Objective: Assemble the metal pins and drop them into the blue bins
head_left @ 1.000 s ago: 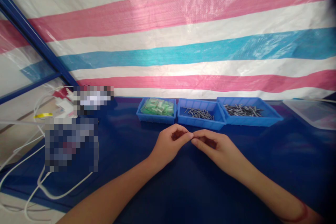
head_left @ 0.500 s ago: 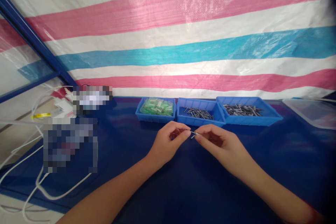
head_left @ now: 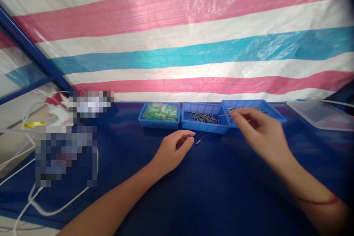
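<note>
Pins (head_left: 204,118) in middle bin (head_left: 203,128), between left bin (head_left: 159,123) and right bin (head_left: 240,104)

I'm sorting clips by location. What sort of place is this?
Probably a makeshift small-parts workstation. Three blue bins stand in a row on a dark blue tabletop, two holding thin metal pieces, and a striped plastic sheet hangs behind like a temporary wall.

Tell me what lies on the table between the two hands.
The head view shows one slim metal piece lying on the blue table, nearer the left hand than the right hand.
</note>
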Tool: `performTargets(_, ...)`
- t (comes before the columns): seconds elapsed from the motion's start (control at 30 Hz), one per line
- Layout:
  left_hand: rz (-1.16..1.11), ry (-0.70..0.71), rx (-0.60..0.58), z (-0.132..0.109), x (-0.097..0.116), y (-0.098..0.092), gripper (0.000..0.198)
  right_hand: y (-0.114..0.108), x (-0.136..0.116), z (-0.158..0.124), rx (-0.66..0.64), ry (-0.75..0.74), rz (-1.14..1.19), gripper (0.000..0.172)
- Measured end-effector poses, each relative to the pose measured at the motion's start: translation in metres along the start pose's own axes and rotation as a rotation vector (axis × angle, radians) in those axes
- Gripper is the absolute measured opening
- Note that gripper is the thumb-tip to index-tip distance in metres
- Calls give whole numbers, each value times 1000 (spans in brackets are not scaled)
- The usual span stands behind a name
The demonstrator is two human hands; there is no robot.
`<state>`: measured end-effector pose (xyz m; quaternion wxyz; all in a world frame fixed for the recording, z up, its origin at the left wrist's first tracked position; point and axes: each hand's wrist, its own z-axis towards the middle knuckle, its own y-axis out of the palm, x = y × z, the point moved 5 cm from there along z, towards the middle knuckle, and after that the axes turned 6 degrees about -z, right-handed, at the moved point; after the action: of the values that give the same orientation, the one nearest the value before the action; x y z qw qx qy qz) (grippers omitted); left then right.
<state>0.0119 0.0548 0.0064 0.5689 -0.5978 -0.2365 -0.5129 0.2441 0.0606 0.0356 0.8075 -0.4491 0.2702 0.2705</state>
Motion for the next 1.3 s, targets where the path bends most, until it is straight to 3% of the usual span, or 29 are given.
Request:
performTargets(0.1,95,31,23,2,-2,-7,25,-28,33,21,203,71,-270,32)
performTargets(0.27,359,218,-90,4,0,-1,23,-28,55,35,203,-169,-574,34)
performTargets(0.4,580,392,-202,0,4,16,33,-14,40,26,223,-287,-556,31)
performTargets(0.6,703,415,-248,-1,3,27,31,2,-6,3,154,-401,-428,22)
performTargets(0.73,570,390,-238,1,1,24,26,13,-26,-11,41,-421,-278,17)
performTargets(0.93,88,146,-43,5,-4,7,18,41,-33,-32,-260,-163,5,17)
performTargets(1.1,-289,-18,26,0,-9,11,26,53,-33,-41,-318,1,219,23)
performTargets(1.3,-487,-82,96,-4,-11,17,22,56,-35,-45,-349,97,429,20)
